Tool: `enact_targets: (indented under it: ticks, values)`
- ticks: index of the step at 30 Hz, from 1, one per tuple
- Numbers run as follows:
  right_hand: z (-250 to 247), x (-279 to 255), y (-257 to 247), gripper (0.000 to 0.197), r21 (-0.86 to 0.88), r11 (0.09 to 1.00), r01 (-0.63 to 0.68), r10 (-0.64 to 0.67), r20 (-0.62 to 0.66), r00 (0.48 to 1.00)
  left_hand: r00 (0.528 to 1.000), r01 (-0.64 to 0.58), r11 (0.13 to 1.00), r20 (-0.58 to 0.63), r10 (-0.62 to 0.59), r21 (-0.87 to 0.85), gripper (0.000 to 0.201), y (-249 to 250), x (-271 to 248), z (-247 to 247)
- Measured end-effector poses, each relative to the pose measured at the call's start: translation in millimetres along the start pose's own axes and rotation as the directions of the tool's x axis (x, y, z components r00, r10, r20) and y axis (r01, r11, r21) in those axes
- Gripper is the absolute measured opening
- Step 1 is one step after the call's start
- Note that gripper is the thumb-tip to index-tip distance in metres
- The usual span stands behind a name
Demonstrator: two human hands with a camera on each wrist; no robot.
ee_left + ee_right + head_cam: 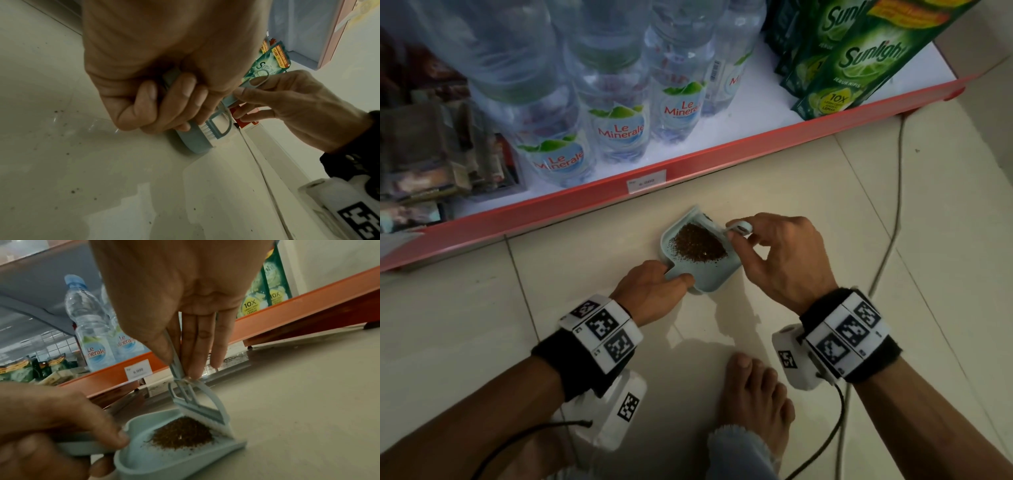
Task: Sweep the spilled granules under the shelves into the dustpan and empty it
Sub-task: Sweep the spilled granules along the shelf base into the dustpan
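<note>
A small pale blue dustpan (709,281) lies on the tiled floor in front of the bottom shelf. It holds a pile of brown granules (697,244). My left hand (671,278) grips the dustpan's handle, fingers curled round it (164,104). My right hand (736,236) pinches the handle of a small matching brush (176,360). The brush's white bristles (218,425) rest at the pan's open edge against the pile (183,433). A few dark specks (232,360) lie on the floor under the shelf.
The red-edged shelf (688,164) carries water bottles (619,130) and green detergent pouches (852,68). A thin cable (893,222) runs over the floor on the right. My bare foot (753,394) is just behind the hands.
</note>
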State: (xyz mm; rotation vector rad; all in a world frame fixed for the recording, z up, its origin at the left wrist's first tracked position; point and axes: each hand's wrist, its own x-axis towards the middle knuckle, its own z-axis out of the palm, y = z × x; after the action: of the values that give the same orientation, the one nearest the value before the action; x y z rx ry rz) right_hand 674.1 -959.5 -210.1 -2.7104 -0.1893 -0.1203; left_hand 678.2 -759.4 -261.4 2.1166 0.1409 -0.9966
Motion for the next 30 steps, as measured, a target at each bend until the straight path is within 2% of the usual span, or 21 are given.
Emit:
enact_targets:
  ticks: [3,5,8,10,12,14,16,19,21,23,26,30]
  values:
    - [-4,3,1,0.02,0.015,1.0,-0.008,0.01,-0.103,0.995,1.0,0.006,1.0,0.002,-0.006,0.001,0.038,-1,0,1]
    - [-6,7,7,0.019,-0.063,0.998,-0.03,0.022,-0.132,0.991,1.0,0.011,1.0,0.008,-0.011,-0.011,0.037,-2,0,1]
    - [-4,7,11,0.024,-0.212,0.976,-0.045,0.034,-0.057,0.998,1.0,0.014,1.0,0.015,-0.014,-0.008,0.037,-2,1,2]
    - [1,2,7,0.025,-0.162,0.987,-0.01,0.017,0.042,0.999,1.0,0.019,1.0,0.01,-0.018,-0.009,0.036,-1,1,2]
    - [3,-5,1,0.024,-0.019,1.0,-0.004,0.006,0.088,0.996,1.0,0.025,1.0,0.004,-0.025,-0.011,0.036,-1,2,2]
    - [2,-7,-2,0.023,0.084,0.996,-0.01,0.007,0.039,0.999,1.0,0.021,1.0,0.0,-0.021,-0.01,0.039,-2,2,3]
    - [-4,-3,0,0.023,0.1,0.995,-0.02,0.025,-0.046,0.999,1.0,0.019,1.0,0.0,-0.019,-0.014,0.04,-4,2,4]
    - [-11,8,10,0.024,-0.032,0.997,-0.064,0.06,-0.115,0.992,1.0,0.024,1.0,0.003,-0.024,-0.02,0.039,-6,3,4]
    - [-11,12,14,0.026,-0.149,0.982,-0.113,0.101,-0.088,0.991,1.0,0.021,1.0,0.006,-0.021,-0.02,0.039,-6,4,4]
    - [-6,9,10,0.028,-0.186,0.976,-0.111,0.111,-0.012,0.994,1.0,0.019,1.0,0.008,-0.019,-0.02,0.039,-6,3,5]
    - [3,-4,-4,0.026,-0.035,0.997,-0.068,0.07,0.064,0.995,1.0,0.011,1.0,-0.012,-0.011,-0.028,0.042,-5,2,4]
    - [-3,-7,-12,0.022,0.134,0.99,-0.042,0.043,-0.01,0.999,0.997,-0.053,0.997,-0.054,0.05,-0.049,0.036,-7,-2,3]
